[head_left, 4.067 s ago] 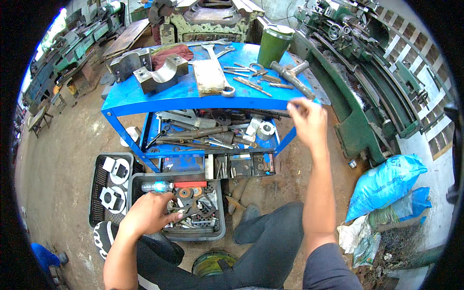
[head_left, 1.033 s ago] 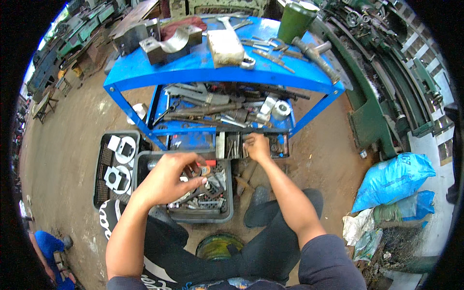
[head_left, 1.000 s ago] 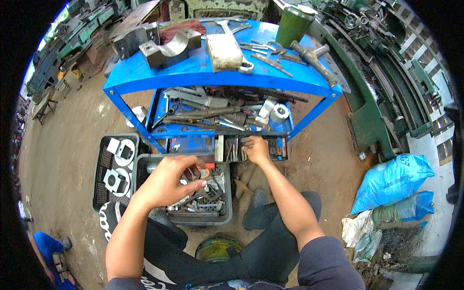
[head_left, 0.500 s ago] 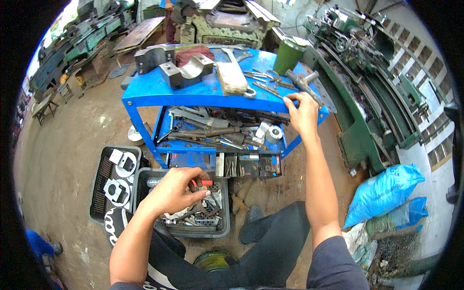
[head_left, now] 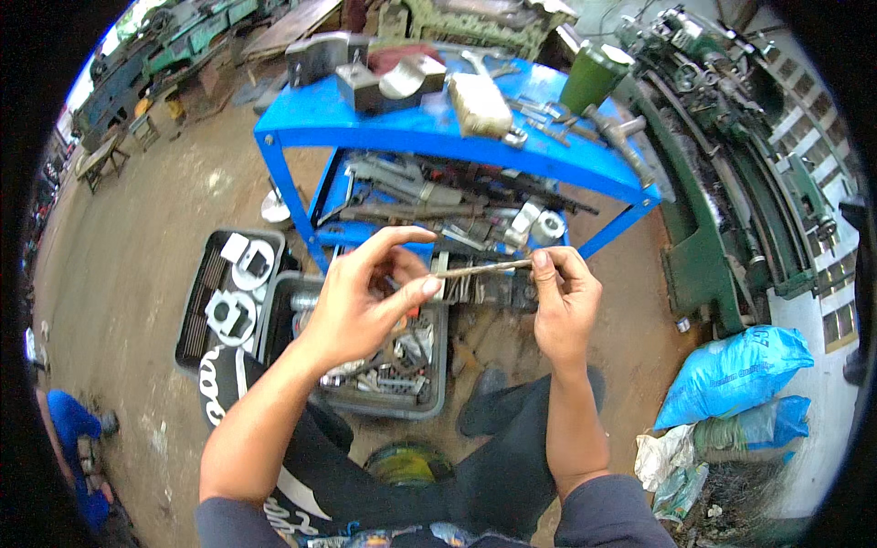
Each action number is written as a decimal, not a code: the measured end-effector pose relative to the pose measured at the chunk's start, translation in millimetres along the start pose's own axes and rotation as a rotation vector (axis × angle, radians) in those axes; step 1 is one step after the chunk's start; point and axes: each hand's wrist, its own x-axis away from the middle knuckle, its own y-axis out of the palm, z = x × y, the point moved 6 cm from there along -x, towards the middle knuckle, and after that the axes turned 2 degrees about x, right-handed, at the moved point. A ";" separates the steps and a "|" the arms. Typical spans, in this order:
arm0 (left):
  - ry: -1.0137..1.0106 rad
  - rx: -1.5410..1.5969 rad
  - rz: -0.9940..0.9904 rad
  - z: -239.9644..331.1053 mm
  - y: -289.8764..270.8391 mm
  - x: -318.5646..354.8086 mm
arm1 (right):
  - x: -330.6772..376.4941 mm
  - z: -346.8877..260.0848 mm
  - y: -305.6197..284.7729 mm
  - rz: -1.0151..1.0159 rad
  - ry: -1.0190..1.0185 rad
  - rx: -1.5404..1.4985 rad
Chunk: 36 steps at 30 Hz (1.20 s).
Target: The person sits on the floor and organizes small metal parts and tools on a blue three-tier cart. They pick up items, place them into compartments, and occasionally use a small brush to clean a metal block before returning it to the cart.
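Observation:
A thin, spiral-fluted drill bit (head_left: pixel 484 268) lies level in front of me, below the front edge of the blue trolley (head_left: pixel 457 139). My right hand (head_left: pixel 565 297) pinches its right end between thumb and fingers. At the bit's other end is my left hand (head_left: pixel 365 292), fingers curved and apart, the thumb close to the tip. Whether the left thumb touches the bit, I cannot tell. Under the left hand stands a dark crate (head_left: pixel 437 384) of loose metal parts and tools, partly covered by my forearm.
The trolley top carries steel blocks (head_left: pixel 388 84), a hammer (head_left: pixel 621 137), small tools and a green cup (head_left: pixel 594 80). Its lower shelf holds more tools. A second crate (head_left: pixel 196 292) with pale metal parts sits left. A green lathe (head_left: pixel 694 219) and blue sacks (head_left: pixel 731 374) flank the right.
My right hand has come from the trolley's top edge down toward me, holding the drill bit. My left hand has risen from over the crate to meet it, its fingers spreading.

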 end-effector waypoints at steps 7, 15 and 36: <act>-0.085 -0.105 -0.116 -15.5 10.8 6.8 | 22.1 37.0 31.1 -0.101 0.170 -0.283; -0.155 -0.178 -0.092 -19.5 14.7 10.0 | 17.8 36.3 34.1 -0.141 0.096 -0.458; -0.243 -0.124 -0.203 -24.9 24.1 16.2 | 22.6 35.8 34.5 -0.286 0.056 -0.568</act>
